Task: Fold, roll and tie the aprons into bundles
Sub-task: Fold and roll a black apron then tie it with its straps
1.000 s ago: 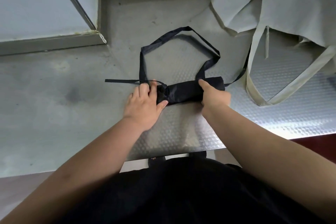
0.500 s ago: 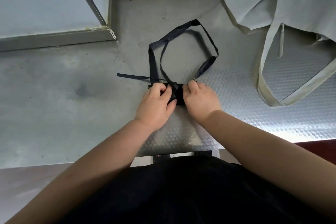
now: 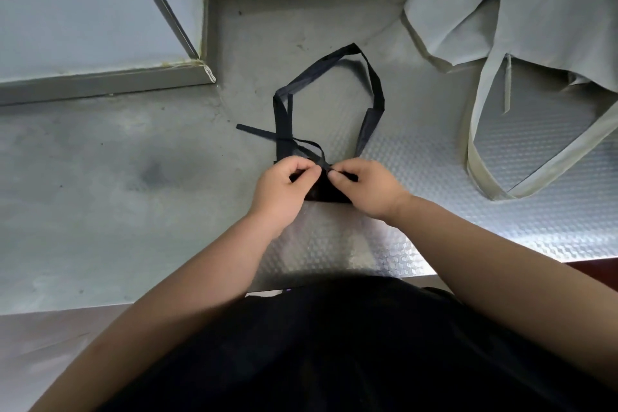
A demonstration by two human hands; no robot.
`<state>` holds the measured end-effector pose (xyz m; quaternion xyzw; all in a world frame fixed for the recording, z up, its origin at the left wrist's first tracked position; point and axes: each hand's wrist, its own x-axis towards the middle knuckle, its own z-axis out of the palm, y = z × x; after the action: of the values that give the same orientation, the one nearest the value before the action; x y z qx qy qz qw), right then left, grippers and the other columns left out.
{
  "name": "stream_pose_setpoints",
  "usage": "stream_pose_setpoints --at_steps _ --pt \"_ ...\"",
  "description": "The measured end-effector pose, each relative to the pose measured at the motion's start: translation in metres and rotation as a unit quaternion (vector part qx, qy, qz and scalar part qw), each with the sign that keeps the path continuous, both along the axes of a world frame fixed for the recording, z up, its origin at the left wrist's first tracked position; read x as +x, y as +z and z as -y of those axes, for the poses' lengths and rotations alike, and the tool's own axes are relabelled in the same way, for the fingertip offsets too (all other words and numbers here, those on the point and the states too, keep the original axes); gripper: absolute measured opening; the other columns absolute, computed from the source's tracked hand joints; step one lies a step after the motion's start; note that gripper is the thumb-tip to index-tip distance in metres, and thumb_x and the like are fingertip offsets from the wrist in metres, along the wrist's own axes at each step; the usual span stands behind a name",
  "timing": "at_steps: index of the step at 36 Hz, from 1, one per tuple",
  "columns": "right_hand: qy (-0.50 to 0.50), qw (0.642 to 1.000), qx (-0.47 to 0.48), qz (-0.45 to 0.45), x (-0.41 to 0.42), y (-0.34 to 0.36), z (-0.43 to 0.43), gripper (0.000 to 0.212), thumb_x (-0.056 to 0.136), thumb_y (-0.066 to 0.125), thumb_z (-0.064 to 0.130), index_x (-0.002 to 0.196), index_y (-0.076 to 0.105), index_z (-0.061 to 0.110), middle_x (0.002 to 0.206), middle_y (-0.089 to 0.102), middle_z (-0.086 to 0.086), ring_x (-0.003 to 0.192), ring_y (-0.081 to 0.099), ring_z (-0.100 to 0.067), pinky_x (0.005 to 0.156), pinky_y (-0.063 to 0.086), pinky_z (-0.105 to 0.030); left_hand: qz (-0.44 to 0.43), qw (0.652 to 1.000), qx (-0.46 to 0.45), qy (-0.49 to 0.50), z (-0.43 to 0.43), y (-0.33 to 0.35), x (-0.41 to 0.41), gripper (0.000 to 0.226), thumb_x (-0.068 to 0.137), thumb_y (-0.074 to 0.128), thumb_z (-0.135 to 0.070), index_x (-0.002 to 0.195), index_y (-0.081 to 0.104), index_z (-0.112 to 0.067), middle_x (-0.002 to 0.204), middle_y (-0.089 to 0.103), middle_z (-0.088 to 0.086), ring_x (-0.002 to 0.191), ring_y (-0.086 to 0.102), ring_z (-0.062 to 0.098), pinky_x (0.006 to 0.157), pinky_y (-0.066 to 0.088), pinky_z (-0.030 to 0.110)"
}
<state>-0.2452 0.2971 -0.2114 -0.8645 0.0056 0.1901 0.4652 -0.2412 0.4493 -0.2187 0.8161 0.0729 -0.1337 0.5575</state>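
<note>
A rolled black apron bundle (image 3: pixel 326 192) lies on the textured metal table (image 3: pixel 434 211), mostly hidden under my hands. Its neck strap (image 3: pixel 334 60) loops away from me across the table, and one thin tie end (image 3: pixel 254 130) trails out to the left. My left hand (image 3: pixel 284 187) pinches a black tie strap on top of the roll. My right hand (image 3: pixel 364 187) pinches the other strap right beside it, fingertips almost touching. A pale grey apron (image 3: pixel 535 10) with long straps lies spread at the top right.
A raised wall ledge (image 3: pixel 100 84) and a corner post run along the back left. The pale apron's strap loop (image 3: pixel 485 157) hangs over the right part of the table. The table's near edge (image 3: pixel 368 274) is right in front of my dark clothing.
My right hand slid from the bundle's right end to its middle, next to my left hand. Both hands now pinch tie straps above the roll, and the roll looks shorter.
</note>
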Motion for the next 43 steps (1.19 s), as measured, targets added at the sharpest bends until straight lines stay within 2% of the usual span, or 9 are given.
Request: stream_pose_setpoints --at_steps 4,8,12,16,22,27,32,37,43 --pt "-0.088 0.988 0.096 -0.079 0.001 0.003 0.0 0.029 0.097 0.051 0.024 0.068 0.051 0.021 0.061 0.043 0.008 0.055 0.038 -0.006 0.05 0.032 -0.012 -0.057 0.996 -0.064 0.02 0.001 0.007 0.008 0.014 0.094 0.055 -0.019 0.082 0.06 -0.022 0.089 0.069 -0.014 0.083 0.057 0.004 0.076 0.043 0.019" --pt "-0.154 0.965 0.178 -0.118 0.005 0.007 -0.003 0.027 0.097 0.05 0.028 0.07 0.051 0.022 0.067 0.044 0.005 0.065 0.039 -0.009 0.06 0.031 -0.021 -0.088 0.991 -0.088 0.04 0.003 0.006 0.015 0.013 0.095 0.053 -0.017 0.085 0.06 -0.017 0.081 0.07 -0.014 0.087 0.057 0.009 0.083 0.043 0.024" --pt "-0.186 0.951 0.227 -0.1 0.002 0.005 0.0 0.024 0.097 0.048 0.028 0.076 0.055 0.022 0.08 0.049 0.0 0.078 0.043 -0.014 0.068 0.033 -0.024 -0.123 0.985 -0.085 0.085 0.007 0.012 0.023 0.011 0.094 0.054 -0.014 0.083 0.057 -0.016 0.071 0.065 -0.008 0.072 0.054 0.004 0.067 0.041 0.017" --pt "-0.109 0.977 0.172 -0.066 -0.001 0.005 -0.003 0.024 0.099 0.047 0.022 0.076 0.055 0.021 0.069 0.047 0.008 0.065 0.041 -0.004 0.061 0.035 -0.011 -0.12 0.992 -0.007 0.031 0.013 0.015 0.025 0.019 0.088 0.056 -0.012 0.07 0.058 -0.018 0.067 0.061 -0.008 0.068 0.049 0.005 0.06 0.036 0.017" --pt "-0.046 0.993 0.021 -0.103 0.006 0.003 -0.008 0.029 0.095 0.047 0.037 0.073 0.062 0.026 0.067 0.052 0.009 0.073 0.049 -0.012 0.089 0.04 -0.04 -0.155 0.984 -0.079 -0.029 0.003 0.017 0.021 0.021 0.089 0.058 -0.012 0.072 0.066 -0.02 0.078 0.064 -0.013 0.086 0.055 0.005 0.076 0.04 0.015" --pt "-0.051 0.99 0.007 -0.131 0.008 0.004 -0.011 0.03 0.089 0.048 0.04 0.066 0.061 0.026 0.075 0.06 0.007 0.088 0.055 -0.018 0.101 0.033 -0.043 -0.161 0.977 -0.128 -0.055 -0.006 0.015 0.017 0.018 0.09 0.061 -0.015 0.073 0.067 -0.017 0.091 0.068 -0.017 0.095 0.058 -0.006 0.079 0.041 0.009" --pt "-0.054 0.983 0.089 -0.152 0.011 0.017 -0.004 0.031 0.095 0.04 0.024 0.072 0.058 0.015 0.072 0.053 0.002 0.066 0.044 -0.012 0.063 0.032 -0.023 -0.17 0.974 -0.132 -0.074 -0.013 0.011 0.019 0.019 0.094 0.054 -0.022 0.082 0.065 -0.012 0.1 0.064 -0.014 0.096 0.052 -0.013 0.077 0.037 0.007" --pt "-0.055 0.986 0.044 -0.153 0.016 0.019 -0.005 0.047 0.095 0.044 0.048 0.063 0.056 0.016 0.054 0.045 0.006 0.049 0.037 -0.006 0.044 0.027 -0.014 -0.174 0.967 -0.149 -0.109 -0.019 0.011 0.022 0.024 0.097 0.048 -0.018 0.085 0.068 -0.013 0.1 0.067 -0.007 0.104 0.057 -0.001 0.095 0.038 0.014" --pt "-0.017 0.985 0.024 -0.167 0.016 0.022 -0.008 0.045 0.078 0.07 0.048 0.057 0.045 0.017 0.056 0.04 0.005 0.053 0.038 -0.008 0.05 0.03 -0.017 -0.162 0.973 -0.126 -0.103 -0.015 0.009 0.021 0.016 0.093 0.055 -0.018 0.086 0.069 -0.021 0.098 0.069 -0.008 0.105 0.058 0.005 0.094 0.04 0.019"
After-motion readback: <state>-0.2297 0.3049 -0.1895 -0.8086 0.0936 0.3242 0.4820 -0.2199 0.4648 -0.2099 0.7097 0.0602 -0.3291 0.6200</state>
